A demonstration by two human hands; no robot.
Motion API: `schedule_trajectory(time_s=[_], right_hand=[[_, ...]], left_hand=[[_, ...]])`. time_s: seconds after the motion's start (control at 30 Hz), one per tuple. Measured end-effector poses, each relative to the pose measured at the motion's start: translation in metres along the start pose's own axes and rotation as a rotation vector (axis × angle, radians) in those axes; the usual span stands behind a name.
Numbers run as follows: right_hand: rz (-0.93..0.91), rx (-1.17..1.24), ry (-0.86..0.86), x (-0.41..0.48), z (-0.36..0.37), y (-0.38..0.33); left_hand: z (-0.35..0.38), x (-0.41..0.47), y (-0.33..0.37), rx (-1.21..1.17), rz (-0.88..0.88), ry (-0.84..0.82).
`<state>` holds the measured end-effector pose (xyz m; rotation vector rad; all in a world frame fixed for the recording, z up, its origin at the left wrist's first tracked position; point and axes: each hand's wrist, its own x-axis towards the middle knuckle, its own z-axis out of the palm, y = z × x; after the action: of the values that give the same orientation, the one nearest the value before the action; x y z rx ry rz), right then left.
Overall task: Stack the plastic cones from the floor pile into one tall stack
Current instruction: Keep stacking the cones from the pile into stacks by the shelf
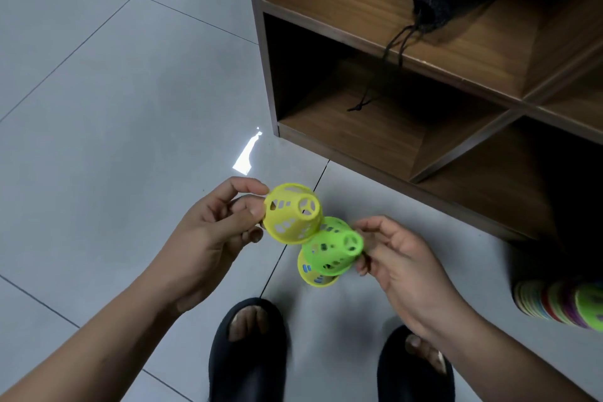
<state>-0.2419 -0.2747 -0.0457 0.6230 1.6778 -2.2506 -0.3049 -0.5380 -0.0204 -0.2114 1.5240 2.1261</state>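
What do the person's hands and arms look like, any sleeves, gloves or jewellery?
The left hand and right hand are both bare: no gloves, rings, watch or markings visible. No sleeve shows anywhere up to the frame edge.

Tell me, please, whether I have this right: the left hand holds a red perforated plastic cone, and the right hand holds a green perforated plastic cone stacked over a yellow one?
Not quite. The head view shows the left hand holding a yellow perforated plastic cone, not a red one. The right hand does hold a green perforated plastic cone stacked over a second yellow cone.
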Motion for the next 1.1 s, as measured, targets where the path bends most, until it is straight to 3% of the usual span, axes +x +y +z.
schedule_trajectory(time_s=[0.2,0.4,0.87,1.1], right_hand=[[-0.019,-0.162,0.028,-0.009,-0.005,0.021],[-0.016,-0.346,0.091,-0.004,-0.009,0.036],[0.142,-0.380,0.132,0.004,-0.027,0.074],[0.220,-0.355,0.062,0.011,-0.029,0.086]], left_hand=[[0.025,-0.007,-0.001,0.005,0.024,-0.127],[0.026,-0.006,-0.022,0.311,-0.031,-0.169],[0.022,0.001,-0.053,0.788,-0.053,0.038],[0.023,0.002,-0.064,0.760,-0.113,-0.201]])
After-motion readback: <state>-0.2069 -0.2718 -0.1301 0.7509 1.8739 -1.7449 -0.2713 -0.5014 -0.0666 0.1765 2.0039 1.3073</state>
